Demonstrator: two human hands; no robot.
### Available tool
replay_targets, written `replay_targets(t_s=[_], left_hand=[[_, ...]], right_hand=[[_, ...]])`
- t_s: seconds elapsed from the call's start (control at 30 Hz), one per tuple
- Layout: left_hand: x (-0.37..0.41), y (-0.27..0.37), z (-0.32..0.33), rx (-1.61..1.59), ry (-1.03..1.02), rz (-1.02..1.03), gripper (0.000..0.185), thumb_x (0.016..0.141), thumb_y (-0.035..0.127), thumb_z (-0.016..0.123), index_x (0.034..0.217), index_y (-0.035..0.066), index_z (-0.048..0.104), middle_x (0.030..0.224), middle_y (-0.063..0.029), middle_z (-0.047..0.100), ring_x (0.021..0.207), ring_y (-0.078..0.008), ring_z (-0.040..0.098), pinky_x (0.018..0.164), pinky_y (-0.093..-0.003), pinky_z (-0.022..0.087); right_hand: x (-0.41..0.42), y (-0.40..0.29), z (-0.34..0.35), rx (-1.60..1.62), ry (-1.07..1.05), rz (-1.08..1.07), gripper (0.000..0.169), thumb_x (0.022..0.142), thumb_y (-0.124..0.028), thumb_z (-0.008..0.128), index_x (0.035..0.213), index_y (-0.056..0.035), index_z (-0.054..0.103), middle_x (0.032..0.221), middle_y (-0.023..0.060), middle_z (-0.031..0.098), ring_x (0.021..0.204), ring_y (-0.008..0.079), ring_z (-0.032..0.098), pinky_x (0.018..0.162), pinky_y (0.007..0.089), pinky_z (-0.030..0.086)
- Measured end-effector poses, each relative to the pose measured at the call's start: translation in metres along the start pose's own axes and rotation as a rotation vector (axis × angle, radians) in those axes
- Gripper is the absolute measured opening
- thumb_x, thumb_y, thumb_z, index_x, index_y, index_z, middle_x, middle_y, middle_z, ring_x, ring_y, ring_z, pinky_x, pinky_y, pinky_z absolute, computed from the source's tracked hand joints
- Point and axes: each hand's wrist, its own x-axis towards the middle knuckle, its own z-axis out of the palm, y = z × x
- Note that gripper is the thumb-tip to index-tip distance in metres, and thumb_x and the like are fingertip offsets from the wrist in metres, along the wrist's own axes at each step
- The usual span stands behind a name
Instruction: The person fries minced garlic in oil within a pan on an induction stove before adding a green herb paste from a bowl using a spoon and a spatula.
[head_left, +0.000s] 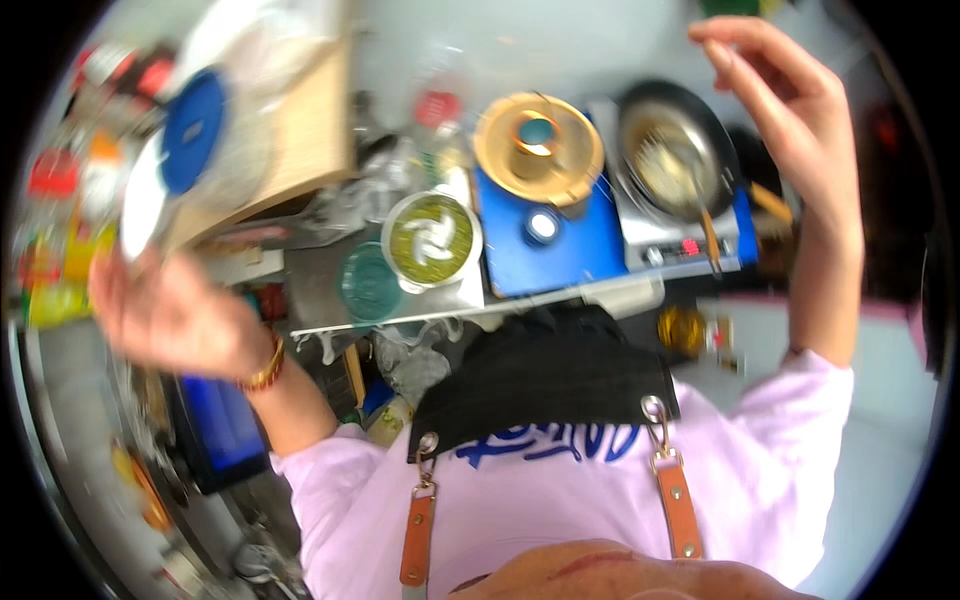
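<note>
At the left, my left hand (180, 322) is blurred, its fingertips at the lower edge of a white disc (142, 196); whether it grips the disc cannot be told. A clear container with a blue lid (193, 131) is just beyond. My right hand (799, 112) is raised at the upper right, fingers bent and nothing visible in them. Near it, a dark frying pan (637, 112) sits on an induction cooker (637, 240), holding pale food and a wooden-handled utensil (711, 232). A white pot (474, 259) of green liquid with white pieces stands mid-table, beside a teal bowl (369, 281).
A round yellowish tray (491, 161) with a cup on it and a dark-capped jar (541, 225) are on a blue board (525, 266). Bottles crowd the far left by a wooden board (315, 127). A bottle of yellow oil (681, 331) stands below the table edge.
</note>
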Motion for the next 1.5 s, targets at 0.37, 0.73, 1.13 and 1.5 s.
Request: replay_targets(t_s=[0.37, 0.73, 1.13, 1.5], left_hand=[[-0.234, 0.092, 0.124, -0.539, -0.837, -1.059, 0.028, 0.083, -0.005, 0.064, 0.110, 0.001, 0.060, 0.118, -0.0107, 0.058, 0.109, -0.0184, 0.058, 0.089, -0.0299, 0.050], [-0.274, 0.127, 0.221, -0.641, -1.192, -1.193, 0.020, 0.088, 0.000, 0.065, 0.107, 0.002, 0.063, 0.105, -0.0028, 0.066, 0.095, -0.0106, 0.060, 0.083, -0.0249, 0.050], [-0.334, 0.063, 0.124, -0.297, -0.369, -1.928, 0.027, 0.091, 0.005, 0.062, 0.118, 0.003, 0.058, 0.107, -0.0081, 0.065, 0.094, -0.0183, 0.063, 0.084, -0.0307, 0.053], [-0.397, -0.026, 0.016, -0.294, 0.580, -1.970, 0.034, 0.090, 0.014, 0.062, 0.115, -0.002, 0.046, 0.119, -0.0140, 0.046, 0.095, -0.0316, 0.062, 0.083, -0.0397, 0.058]], right_hand=[[-0.243, 0.187, 0.082, -0.502, -0.306, 0.899, 0.056, 0.089, -0.032, 0.066, 0.131, -0.0069, 0.038, 0.114, 0.0290, 0.054, 0.100, 0.0454, 0.061, 0.085, 0.0484, 0.052], [-0.247, 0.211, 0.019, -0.425, -0.437, 0.947, 0.031, 0.091, -0.016, 0.052, 0.121, -0.0135, 0.044, 0.103, 0.0203, 0.066, 0.098, 0.0414, 0.062, 0.082, 0.0518, 0.050], [-0.235, 0.185, -0.066, -0.417, -0.518, 0.853, 0.022, 0.090, -0.013, 0.059, 0.112, -0.0148, 0.060, 0.114, 0.0022, 0.069, 0.104, 0.0280, 0.065, 0.083, 0.0421, 0.052], [-0.235, 0.234, 0.044, -0.325, -0.220, 0.686, 0.022, 0.093, -0.019, 0.059, 0.115, -0.0147, 0.056, 0.098, 0.0180, 0.068, 0.094, 0.0417, 0.063, 0.075, 0.0501, 0.050]])
